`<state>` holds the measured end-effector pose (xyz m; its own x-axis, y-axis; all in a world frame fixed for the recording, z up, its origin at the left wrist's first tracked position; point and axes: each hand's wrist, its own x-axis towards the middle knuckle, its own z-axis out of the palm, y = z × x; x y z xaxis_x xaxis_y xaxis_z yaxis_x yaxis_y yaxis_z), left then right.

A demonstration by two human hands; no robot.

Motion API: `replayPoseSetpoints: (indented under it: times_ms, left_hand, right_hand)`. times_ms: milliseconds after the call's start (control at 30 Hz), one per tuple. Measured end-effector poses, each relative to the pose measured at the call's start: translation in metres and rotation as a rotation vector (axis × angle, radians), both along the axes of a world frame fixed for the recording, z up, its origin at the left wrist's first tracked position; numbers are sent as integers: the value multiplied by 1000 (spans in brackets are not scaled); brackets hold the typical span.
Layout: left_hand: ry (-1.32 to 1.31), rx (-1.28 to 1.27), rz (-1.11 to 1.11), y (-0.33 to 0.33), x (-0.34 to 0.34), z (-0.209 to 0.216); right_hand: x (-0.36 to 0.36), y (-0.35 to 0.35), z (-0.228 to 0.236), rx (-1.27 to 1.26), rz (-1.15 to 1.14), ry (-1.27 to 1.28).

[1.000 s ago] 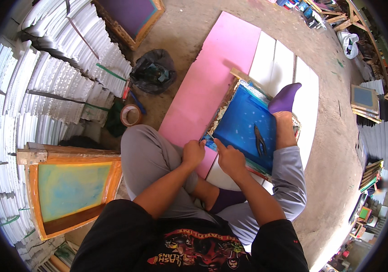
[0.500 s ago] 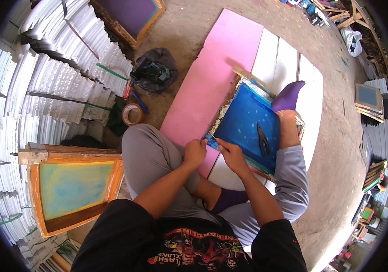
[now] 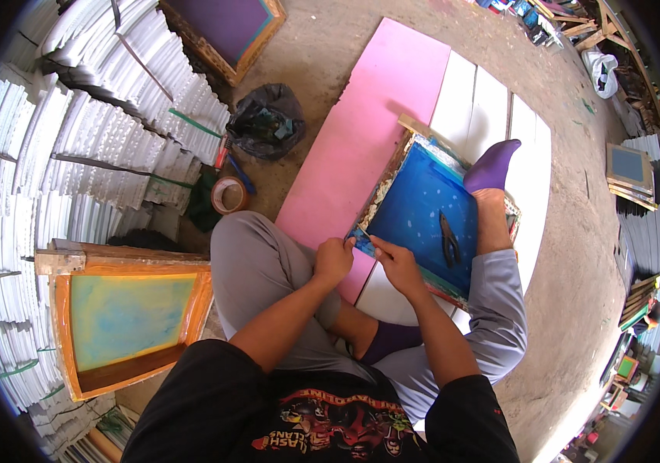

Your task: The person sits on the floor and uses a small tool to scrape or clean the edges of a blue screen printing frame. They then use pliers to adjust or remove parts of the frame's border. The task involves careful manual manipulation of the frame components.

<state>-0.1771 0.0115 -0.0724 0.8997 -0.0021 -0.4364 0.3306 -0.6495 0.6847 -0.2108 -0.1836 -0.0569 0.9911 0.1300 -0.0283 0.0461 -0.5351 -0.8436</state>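
A wooden screen-printing frame (image 3: pixel 377 199) with blue mesh (image 3: pixel 421 193) lies in front of me, tilted, its edges crusted with paint. Both my hands are at its near left corner. My left hand (image 3: pixel 333 261) is closed, with thumb and finger pressed against the blue-stained corner (image 3: pixel 360 238). Just right of it, my right hand (image 3: pixel 394 262) pinches at the same corner. What either hand's fingertips hold is too small to make out. Dark pliers (image 3: pixel 449 239) rest on the mesh. My leg in grey trousers (image 3: pixel 493 289) reaches across the frame's right side, ending in a purple sock (image 3: pixel 492 166).
Beneath the frame are a pink board (image 3: pixel 372 116) and white boards (image 3: pixel 492 100). Brown tape (image 3: pixel 229 195), a black plastic bag (image 3: pixel 266 122) and another screen frame (image 3: pixel 125 320) lie to my left. Bundled white sheets (image 3: pixel 91 127) are stacked along the left side.
The whole view has shifted slightly to the right. Both hands stay at the frame's corner, and the right fingertips have moved only a little. The pliers have not moved on the mesh.
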Motion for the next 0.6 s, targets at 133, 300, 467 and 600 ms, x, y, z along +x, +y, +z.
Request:
replayPoseSetpoints:
  times_ms: [133,300,467,600]
  left_hand:
    - [6,-1,25,5,0,-4]
    - [63,-62,-4,3,3,12]
    - [37,-59,17,8,1,-1]
    - [24,-38,-13,3,2,1]
  right_hand:
    - [14,11,60,586,-285,899]
    - [-4,20,32,346,-222,481]
    - [3,22,47,-495,17,42]
    - [9,4,10,11,-47,128]
